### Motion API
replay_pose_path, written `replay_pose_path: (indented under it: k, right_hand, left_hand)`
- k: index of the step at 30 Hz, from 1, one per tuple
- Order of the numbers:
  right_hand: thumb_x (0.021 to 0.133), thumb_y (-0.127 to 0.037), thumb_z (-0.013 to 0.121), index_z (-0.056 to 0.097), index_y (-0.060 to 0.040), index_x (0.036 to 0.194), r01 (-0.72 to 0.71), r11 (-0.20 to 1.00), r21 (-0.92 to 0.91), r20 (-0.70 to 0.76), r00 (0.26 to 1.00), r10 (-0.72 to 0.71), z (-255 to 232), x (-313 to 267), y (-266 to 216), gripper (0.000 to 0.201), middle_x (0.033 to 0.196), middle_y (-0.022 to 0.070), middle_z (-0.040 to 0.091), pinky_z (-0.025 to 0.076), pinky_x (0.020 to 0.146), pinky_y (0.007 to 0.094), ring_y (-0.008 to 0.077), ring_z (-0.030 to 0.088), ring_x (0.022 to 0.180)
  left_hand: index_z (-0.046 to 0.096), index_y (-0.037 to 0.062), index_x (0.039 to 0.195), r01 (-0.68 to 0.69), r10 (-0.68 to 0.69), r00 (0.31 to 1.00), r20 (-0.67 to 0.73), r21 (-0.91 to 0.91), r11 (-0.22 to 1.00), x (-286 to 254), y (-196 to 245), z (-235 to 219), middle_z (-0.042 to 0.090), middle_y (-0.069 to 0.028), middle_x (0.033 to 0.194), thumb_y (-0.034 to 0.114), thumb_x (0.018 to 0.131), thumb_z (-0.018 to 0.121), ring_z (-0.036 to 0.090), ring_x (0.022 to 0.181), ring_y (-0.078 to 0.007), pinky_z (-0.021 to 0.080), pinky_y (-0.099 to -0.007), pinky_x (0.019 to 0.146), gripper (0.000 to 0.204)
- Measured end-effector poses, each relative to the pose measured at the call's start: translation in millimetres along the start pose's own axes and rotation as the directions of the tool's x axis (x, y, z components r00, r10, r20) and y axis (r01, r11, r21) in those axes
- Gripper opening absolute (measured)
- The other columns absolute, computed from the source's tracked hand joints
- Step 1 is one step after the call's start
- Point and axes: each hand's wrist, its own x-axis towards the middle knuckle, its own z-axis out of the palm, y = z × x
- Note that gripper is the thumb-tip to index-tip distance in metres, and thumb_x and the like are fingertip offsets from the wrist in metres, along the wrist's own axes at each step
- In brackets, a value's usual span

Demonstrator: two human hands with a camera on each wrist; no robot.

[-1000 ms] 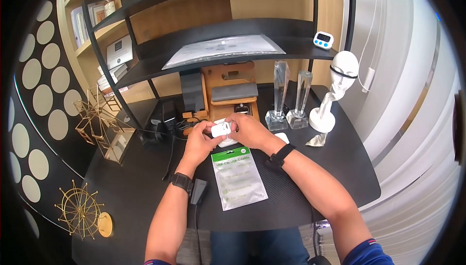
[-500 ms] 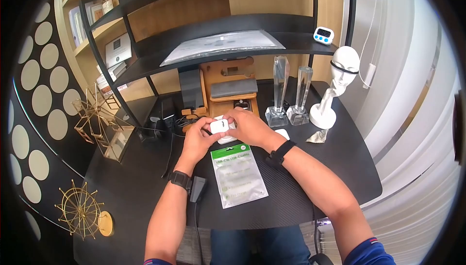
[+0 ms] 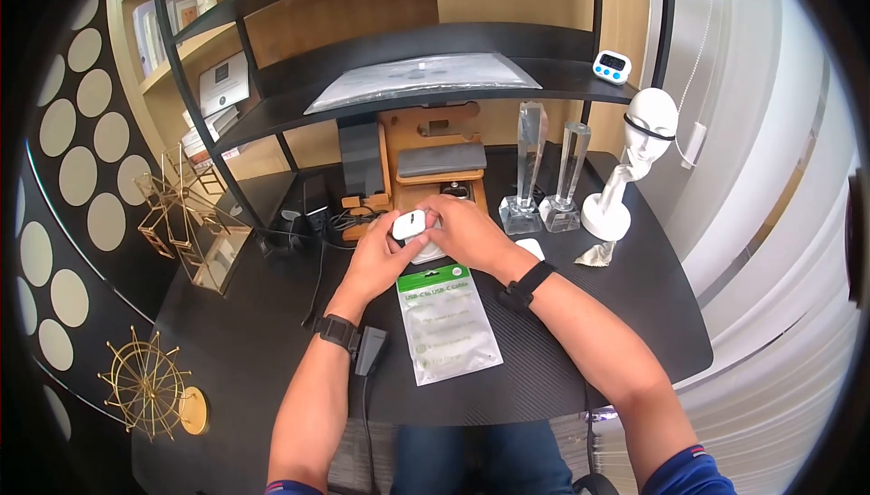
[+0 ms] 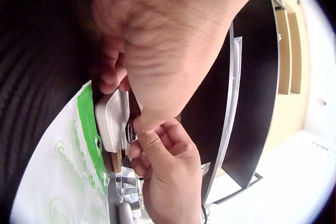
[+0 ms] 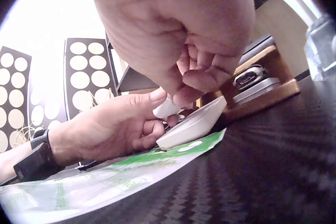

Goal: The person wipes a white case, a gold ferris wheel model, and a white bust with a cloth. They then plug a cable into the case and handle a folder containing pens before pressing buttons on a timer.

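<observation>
The left hand point(image 3: 373, 264) grips a small white rounded block point(image 3: 410, 226) from its 8 o'clock side, thumb and fingers curled to it; the right hand point(image 3: 471, 240) pinches it from 3 o'clock. The block is held up just over a white flat box point(image 3: 428, 255), apparently clear of it.

The smooth shell sits in fingertip grips, so uneven pressure or one hand tugging harder could make it slip out and drop onto the box or table point(image 3: 544, 350).

Its face with the dark mark points up toward the head camera. The outline is nearly square and partly covered; the long axis seems to run from 8 to 2 o'clock.

Farther out, the USB-C cable bag point(image 3: 449, 327) lies at 6 o'clock, and crystal trophies point(image 3: 526, 169) stand at 2.
</observation>
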Motion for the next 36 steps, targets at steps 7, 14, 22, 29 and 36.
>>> replay_pose_path:
  k: [7,14,22,29,36]
  right_hand:
    - [0.093,-0.004,0.068,0.069,0.001,0.12,-0.023,1.0,-0.004,0.016,1.0,0.023,-1.1,0.4,-11.1,0.028,0.107,0.0197,0.074,0.054,0.091,0.05,0.0429,0.07,0.105]
    - [0.095,-0.004,0.067,0.069,0.0004,0.12,0.052,0.997,-0.063,0.007,0.999,-0.051,-0.8,-2.7,-17.9,0.026,0.112,0.0231,0.073,0.054,0.092,0.0511,0.0461,0.069,0.107]
    - [0.094,-0.003,0.069,0.07,-0.0004,0.12,0.064,0.997,-0.048,0.019,0.998,-0.063,-0.2,-3.8,-19.2,0.027,0.108,0.0184,0.073,0.055,0.089,0.0507,0.0447,0.069,0.103]
    - [0.093,-0.003,0.069,0.069,-0.0008,0.121,0.019,0.999,-0.036,0.048,0.999,-0.018,-2.2,-3.7,-20.5,0.028,0.105,0.0168,0.073,0.055,0.087,0.0503,0.0437,0.07,0.102]
    - [0.093,-0.002,0.067,0.069,-0.0008,0.12,0.062,0.998,-0.021,0.011,0.998,-0.062,-0.1,-4.0,-13.7,0.027,0.103,0.0172,0.073,0.055,0.087,0.0511,0.0438,0.07,0.1]
  left_hand:
    - [0.063,-0.0043,0.138,0.057,-0.058,0.998,0.024,0.053,0.997,2.0,2.4,-4.6,0.066,-0.0142,0.111,0.048,0.096,0.079,0.061,0.086,-0.0198,0.051,-0.0327,0.08,0.069]
    - [0.066,-0.0012,0.128,0.062,-0.063,0.998,0.023,0.046,0.997,1.8,5.0,-3.3,0.069,-0.0059,0.109,0.042,0.103,0.074,0.061,0.093,-0.0125,0.05,-0.0288,0.083,0.051]
    - [0.063,-0.0032,0.138,0.068,-0.067,0.998,-0.012,0.085,0.994,-1.2,1.4,-3.6,0.069,-0.0165,0.121,0.041,0.101,0.073,0.068,0.103,-0.0238,0.054,-0.0349,0.093,0.058]
    - [0.059,-0.0012,0.143,0.033,-0.033,0.999,-0.002,0.1,0.994,-1.3,1.7,-2.9,0.062,-0.0153,0.126,0.031,0.104,0.071,0.066,0.105,-0.0225,0.053,-0.033,0.093,0.052]
    - [0.057,0.0015,0.143,0.01,-0.01,1.0,0.008,0.04,0.999,-3.0,7.5,-3.0,0.057,-0.0111,0.121,0.028,0.103,0.073,0.062,0.1,-0.0187,0.052,-0.0312,0.089,0.05]
